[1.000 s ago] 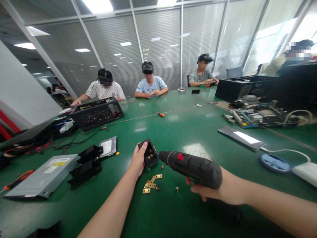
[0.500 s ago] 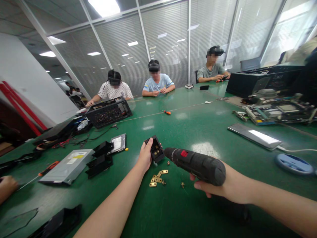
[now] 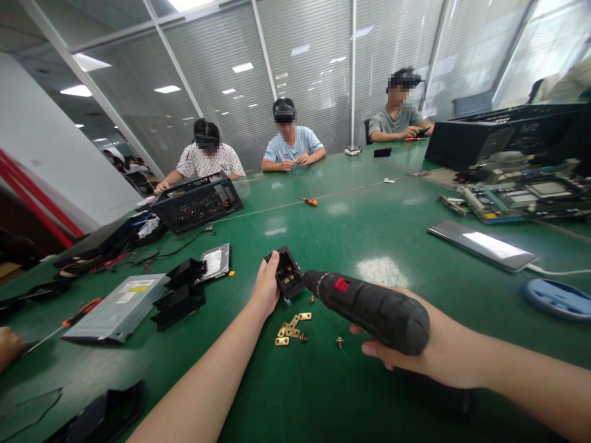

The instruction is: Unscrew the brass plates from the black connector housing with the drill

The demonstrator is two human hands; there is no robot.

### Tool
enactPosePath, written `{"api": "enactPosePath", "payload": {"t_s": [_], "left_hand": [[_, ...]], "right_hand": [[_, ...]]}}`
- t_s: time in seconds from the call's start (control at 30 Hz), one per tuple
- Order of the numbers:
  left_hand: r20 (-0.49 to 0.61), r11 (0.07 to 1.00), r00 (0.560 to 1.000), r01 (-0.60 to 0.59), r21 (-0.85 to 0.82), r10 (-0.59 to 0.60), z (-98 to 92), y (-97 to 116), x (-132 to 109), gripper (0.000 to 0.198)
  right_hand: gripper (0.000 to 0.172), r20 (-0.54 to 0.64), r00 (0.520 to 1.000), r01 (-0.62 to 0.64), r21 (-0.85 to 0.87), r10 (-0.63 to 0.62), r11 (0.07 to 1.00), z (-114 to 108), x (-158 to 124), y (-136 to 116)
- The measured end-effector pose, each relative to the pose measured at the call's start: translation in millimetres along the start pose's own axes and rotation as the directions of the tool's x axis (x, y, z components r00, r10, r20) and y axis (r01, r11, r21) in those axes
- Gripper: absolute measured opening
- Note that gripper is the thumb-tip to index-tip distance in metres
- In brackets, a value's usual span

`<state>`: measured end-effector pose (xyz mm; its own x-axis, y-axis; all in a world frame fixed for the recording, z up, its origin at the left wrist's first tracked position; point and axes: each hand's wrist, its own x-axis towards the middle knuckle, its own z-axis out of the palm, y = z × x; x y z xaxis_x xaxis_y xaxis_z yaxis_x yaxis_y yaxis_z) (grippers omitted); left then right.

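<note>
Over desk (image 3: 258, 231): gripping black terminal box (image 3: 289, 272) in left hand (image 3: 266, 282), beyond brass strips (image 3: 292, 331); clasping power drill (image 3: 364, 309) in right hand (image 3: 436, 341), pointed at box. Could skid if misaligned, jabbing left hand.

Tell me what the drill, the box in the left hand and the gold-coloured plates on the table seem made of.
Drill: probably plastic, perhaps partly rubber; its black body looks mostly matte, with moulded contours.
Box: likely black plastic, judging by its dark, even walls, though painted metal is possible.
Plates: metal, perhaps brass or brass-plated, given their shiny yellow surface.
</note>
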<state>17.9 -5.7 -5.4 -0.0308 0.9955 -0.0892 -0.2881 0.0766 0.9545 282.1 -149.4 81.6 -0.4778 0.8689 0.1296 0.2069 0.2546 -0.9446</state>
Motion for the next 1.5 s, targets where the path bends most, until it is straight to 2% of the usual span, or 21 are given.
{"api": "enactPosePath", "payload": {"t_s": [0.3,0.53,0.77,1.03,1.3,1.5], "left_hand": [[-0.003,1.000,1.000,0.007,-0.017,-0.007,3.0,2,0,0.064],[-0.006,1.000,1.000,0.010,-0.007,-0.010,4.5,4,-1,0.059],[-0.014,0.999,1.000,-0.015,-0.038,0.014,7.2,3,0,0.057],[-0.013,1.000,1.000,-0.006,-0.026,0.005,4.9,3,4,0.053],[0.004,0.999,1.000,-0.007,-0.032,0.007,7.4,7,3,0.043],[0.000,1.000,1.000,-0.022,-0.016,0.022,4.3,5,4,0.045]], "right_hand": [[0.031,-0.005,1.000,0.024,-0.035,-0.024,0.999,0,1,2],[0.037,0.033,0.998,-0.047,-0.002,0.047,0.999,-3,1,1],[0.036,0.031,0.999,0.011,-0.040,-0.010,0.999,-1,0,5],[0.046,0.002,1.000,0.013,-0.049,-0.013,0.999,1,0,3],[0.073,0.018,0.988,0.157,-0.162,-0.156,0.974,4,-1,12],[0.087,0.046,0.994,0.107,-0.187,-0.100,0.977,12,0,6]]}}
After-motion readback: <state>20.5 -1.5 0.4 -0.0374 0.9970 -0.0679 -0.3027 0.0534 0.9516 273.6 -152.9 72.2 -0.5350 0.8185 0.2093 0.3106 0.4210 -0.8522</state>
